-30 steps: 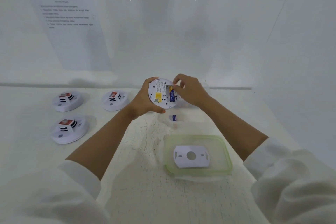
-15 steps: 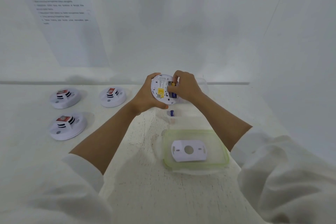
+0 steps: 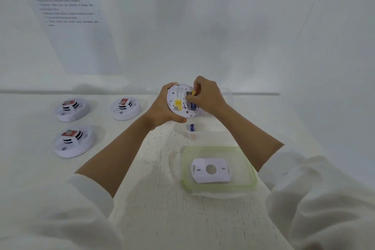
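Note:
My left hand grips a round white smoke detector above the table, its back with a yellow label turned toward me. My right hand is at the detector's battery compartment, thumb and fingers curled on a blue battery there. The hand covers most of this battery. A second blue battery lies loose on the white table just below the detector.
Three more smoke detectors sit on the left of the table. A green-rimmed clear lid near me holds a white mounting plate. A clear container stands behind my right hand. A printed sheet hangs on the wall.
My right hand has moved down over the battery compartment and now covers most of the battery that was plainly visible before. The left hand keeps holding the detector.

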A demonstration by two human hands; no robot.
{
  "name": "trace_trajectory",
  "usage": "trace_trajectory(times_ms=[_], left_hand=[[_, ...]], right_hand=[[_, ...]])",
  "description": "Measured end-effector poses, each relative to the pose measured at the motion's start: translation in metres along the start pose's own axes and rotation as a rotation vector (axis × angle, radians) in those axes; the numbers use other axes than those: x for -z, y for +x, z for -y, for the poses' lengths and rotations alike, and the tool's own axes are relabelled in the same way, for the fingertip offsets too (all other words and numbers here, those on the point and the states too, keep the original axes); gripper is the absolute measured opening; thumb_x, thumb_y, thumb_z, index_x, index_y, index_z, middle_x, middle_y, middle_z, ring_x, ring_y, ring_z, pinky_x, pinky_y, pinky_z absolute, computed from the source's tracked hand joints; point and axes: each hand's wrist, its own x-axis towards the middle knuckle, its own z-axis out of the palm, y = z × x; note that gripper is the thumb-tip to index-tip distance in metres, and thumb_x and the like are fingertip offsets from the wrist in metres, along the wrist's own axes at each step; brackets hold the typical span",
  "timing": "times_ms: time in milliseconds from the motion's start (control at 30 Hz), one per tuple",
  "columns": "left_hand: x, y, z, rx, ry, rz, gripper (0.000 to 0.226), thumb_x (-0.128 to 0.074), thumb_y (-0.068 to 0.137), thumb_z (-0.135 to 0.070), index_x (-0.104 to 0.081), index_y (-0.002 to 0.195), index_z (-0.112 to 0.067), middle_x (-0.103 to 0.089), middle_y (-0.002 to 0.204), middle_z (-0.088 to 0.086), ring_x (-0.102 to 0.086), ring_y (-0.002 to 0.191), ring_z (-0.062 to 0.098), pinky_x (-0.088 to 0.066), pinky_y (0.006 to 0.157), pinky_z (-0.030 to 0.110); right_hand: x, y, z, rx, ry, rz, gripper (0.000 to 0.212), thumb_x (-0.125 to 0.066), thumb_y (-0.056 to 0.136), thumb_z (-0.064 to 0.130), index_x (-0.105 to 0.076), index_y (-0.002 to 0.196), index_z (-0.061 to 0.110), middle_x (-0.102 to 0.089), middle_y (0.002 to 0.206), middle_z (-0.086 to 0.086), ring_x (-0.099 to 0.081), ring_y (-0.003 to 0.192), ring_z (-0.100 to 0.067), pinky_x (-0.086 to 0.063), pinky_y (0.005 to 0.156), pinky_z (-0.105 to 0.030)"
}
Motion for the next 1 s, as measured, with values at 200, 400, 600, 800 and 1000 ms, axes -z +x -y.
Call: trace_trajectory(times_ms=[200, 400, 600, 800, 1000], left_hand=[[0.013, 0.009, 0.007, -0.008, 0.014, -0.065, 0.099, -0.077, 0.054, 0.021, -0.026, 0.13, -0.017, -0.046, 0.113, -0.012, -0.052, 0.1, -0.003, -0.051, 0.074, 0.011], [0.025, 0.017, 0.007, -0.01, 0.005, -0.119, 0.102, -0.079, 0.045, -0.005, -0.026, 0.13, -0.021, -0.041, 0.128, 0.002, -0.048, 0.111, 0.008, -0.052, 0.076, 0.015], [0.03, 0.024, 0.013, 0.004, 0.012, -0.101, 0.103, -0.079, 0.045, -0.003, -0.025, 0.131, -0.02, -0.042, 0.126, 0.0, -0.048, 0.109, 0.004, -0.052, 0.076, 0.012], [0.032, 0.031, 0.021, 0.02, -0.006, -0.086, 0.1, -0.077, 0.045, 0.0, -0.026, 0.128, -0.022, -0.044, 0.115, -0.014, -0.049, 0.105, 0.001, -0.051, 0.076, 0.013], [0.033, 0.039, 0.029, 0.016, -0.006, -0.091, 0.098, -0.077, 0.046, -0.001, -0.026, 0.128, -0.021, -0.042, 0.116, -0.016, -0.048, 0.105, -0.006, -0.049, 0.077, 0.011]], right_hand=[[0.016, 0.008, -0.007, -0.219, 0.362, -0.267, 0.011, -0.068, 0.068, 0.001, -0.061, 0.074, 0.008, -0.062, 0.07, -0.007, -0.055, 0.059, -0.013, -0.049, 0.062, -0.018], [-0.001, -0.004, -0.033, -0.486, -0.111, 0.501, 0.028, -0.073, 0.071, 0.004, -0.068, 0.095, -0.009, -0.063, 0.046, 0.003, -0.054, 0.04, -0.003, -0.053, 0.064, -0.02], [0.008, 0.0, -0.017, -0.462, -0.026, 0.627, 0.021, -0.065, 0.08, -0.001, -0.065, 0.1, -0.003, -0.065, 0.077, -0.015, -0.062, 0.053, -0.015, -0.057, 0.068, -0.028], [0.009, 0.051, -0.021, -0.314, -0.14, 0.307, 0.023, -0.06, 0.083, 0.003, -0.065, 0.104, -0.004, -0.066, 0.08, -0.012, -0.053, 0.058, -0.018, -0.044, 0.055, -0.021], [-0.029, 0.071, -0.038, -0.235, -0.361, 0.629, 0.039, -0.057, 0.089, 0.025, -0.06, 0.118, -0.002, -0.061, 0.103, -0.015, -0.051, 0.074, -0.022, -0.039, 0.06, -0.022]])
